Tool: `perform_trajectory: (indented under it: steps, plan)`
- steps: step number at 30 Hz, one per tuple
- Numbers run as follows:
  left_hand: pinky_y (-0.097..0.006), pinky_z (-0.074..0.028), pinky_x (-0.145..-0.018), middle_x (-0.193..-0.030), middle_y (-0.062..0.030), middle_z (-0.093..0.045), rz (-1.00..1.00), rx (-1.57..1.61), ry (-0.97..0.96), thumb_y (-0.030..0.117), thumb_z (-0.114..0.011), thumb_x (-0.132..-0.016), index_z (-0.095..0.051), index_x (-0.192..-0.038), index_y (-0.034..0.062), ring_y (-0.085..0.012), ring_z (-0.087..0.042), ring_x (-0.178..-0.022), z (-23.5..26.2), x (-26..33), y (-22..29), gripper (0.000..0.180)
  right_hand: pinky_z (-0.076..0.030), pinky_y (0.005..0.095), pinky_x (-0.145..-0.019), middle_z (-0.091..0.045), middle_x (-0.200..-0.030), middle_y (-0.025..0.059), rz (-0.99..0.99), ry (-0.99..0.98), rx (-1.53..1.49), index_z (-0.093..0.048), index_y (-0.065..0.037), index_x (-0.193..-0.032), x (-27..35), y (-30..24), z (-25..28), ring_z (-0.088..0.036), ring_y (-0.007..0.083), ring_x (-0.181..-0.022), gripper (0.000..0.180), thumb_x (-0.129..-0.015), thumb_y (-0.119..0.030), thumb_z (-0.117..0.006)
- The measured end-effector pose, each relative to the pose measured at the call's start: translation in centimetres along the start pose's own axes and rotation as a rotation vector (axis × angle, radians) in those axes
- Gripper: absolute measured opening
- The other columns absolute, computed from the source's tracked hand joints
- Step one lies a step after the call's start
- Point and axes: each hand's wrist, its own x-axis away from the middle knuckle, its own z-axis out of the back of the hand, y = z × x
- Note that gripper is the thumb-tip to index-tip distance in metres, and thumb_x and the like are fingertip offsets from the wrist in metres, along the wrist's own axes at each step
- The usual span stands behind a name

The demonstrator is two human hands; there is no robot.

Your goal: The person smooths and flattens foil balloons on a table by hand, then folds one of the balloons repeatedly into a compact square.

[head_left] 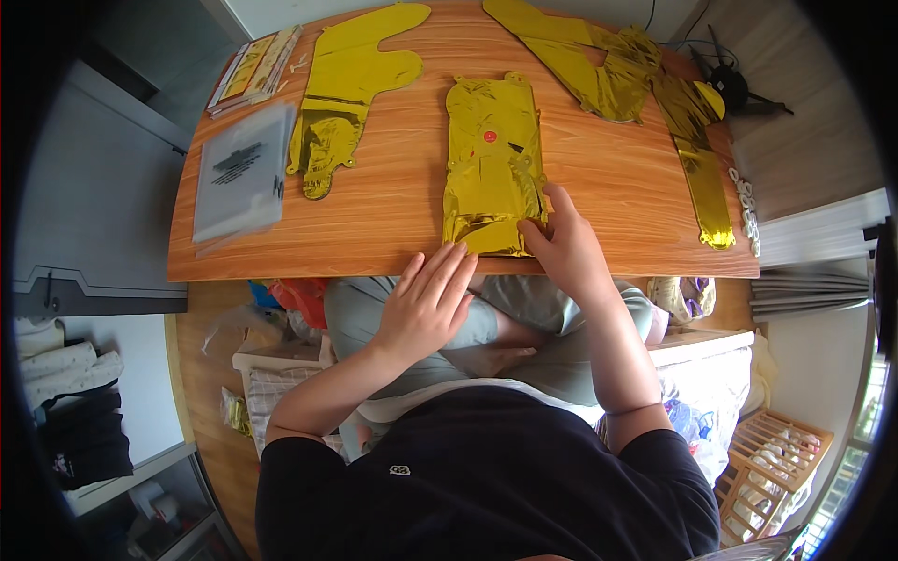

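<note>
A flat gold foil balloon (486, 182), folded into a long rectangle with a round red spot on it, lies on the table in front of me. My left hand (428, 304) is open at its near left corner, fingers stretched out and the tips touching the foil. At the lower right edge rests my right hand (567, 245), thumb and index finger spread apart on the foil; its other fingers are partly hidden. Another flat gold foil balloon (329, 117) lies to the left. Farther right, gold foil shapes (613, 84) overlap, one reaching down toward the table's right edge.
The wooden table (393, 220) carries a stack of clear plastic bags (241, 168) and some booklets (254, 70) at left. White rings (747, 217) line the right edge, and a black device with antennas (730, 86) stands at the far right. My crossed legs are below the near edge.
</note>
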Motion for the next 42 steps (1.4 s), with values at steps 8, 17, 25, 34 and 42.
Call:
perform_trajectory:
  steps: [8, 17, 25, 34, 42]
  plan:
    - [-0.048, -0.040, -0.115, -0.146, -0.0115, -0.059, 0.003, -0.052, 0.057, 0.026, -0.071, -0.093, -0.061, -0.143, 0.0110, -0.0269, -0.056, -0.136, -1.2, 0.0, 0.5, 0.053, -0.046, 0.0302, -0.059, -0.066, -0.069, 0.0090, -0.049, -0.059, -0.052, -0.045, 0.001, -0.145, 0.0, -0.5, 0.6, -0.061, 0.0127, -0.064, 0.057, -0.097, -0.016, -0.071]
    - [-0.050, -0.037, -0.115, -0.144, -0.0099, -0.057, 0.079, -0.108, 0.108, 0.029, -0.073, -0.091, -0.063, -0.141, 0.0145, -0.0264, -0.053, -0.138, -2.7, 0.1, 1.5, 0.053, -0.060, 0.0281, -0.079, -0.065, -0.124, 0.0159, 0.123, 0.202, -0.382, -0.033, -0.003, -0.156, 3.8, 1.4, -0.4, -0.074, 0.0205, -0.092, 0.075, -0.091, 0.008, -0.071]
    - [-0.050, -0.035, -0.115, -0.143, -0.0095, -0.057, 0.116, -0.168, 0.157, 0.030, -0.072, -0.092, -0.060, -0.146, 0.0263, -0.0250, -0.057, -0.134, -3.9, 0.1, 1.8, 0.055, -0.063, 0.0315, -0.077, -0.066, -0.123, 0.0164, 0.223, 0.277, -0.103, -0.042, -0.003, -0.150, 4.5, 2.5, -1.3, -0.074, 0.0200, -0.091, 0.071, -0.087, 0.008, -0.075]
    - [-0.050, -0.035, -0.114, -0.143, -0.0085, -0.056, 0.138, -0.198, 0.197, 0.031, -0.074, -0.091, -0.060, -0.146, 0.0280, -0.0252, -0.057, -0.133, -4.6, 0.1, 1.9, 0.057, -0.053, 0.0384, -0.091, -0.065, -0.121, 0.0117, 0.208, 0.345, 0.149, -0.051, -0.004, -0.143, 4.9, 2.6, -1.3, -0.065, 0.0217, -0.100, 0.063, -0.086, 0.001, -0.078]
    - [-0.053, -0.039, -0.110, -0.142, -0.0083, -0.052, 0.117, -0.207, 0.211, 0.032, -0.078, -0.087, -0.061, -0.143, 0.0265, -0.0277, -0.056, -0.133, -4.9, 0.0, 1.8, 0.058, -0.037, 0.0427, -0.101, -0.067, -0.115, 0.0051, 0.138, 0.371, 0.327, -0.069, -0.013, -0.121, 5.1, 2.2, -0.9, -0.058, 0.0284, -0.109, 0.038, -0.085, -0.013, -0.079]
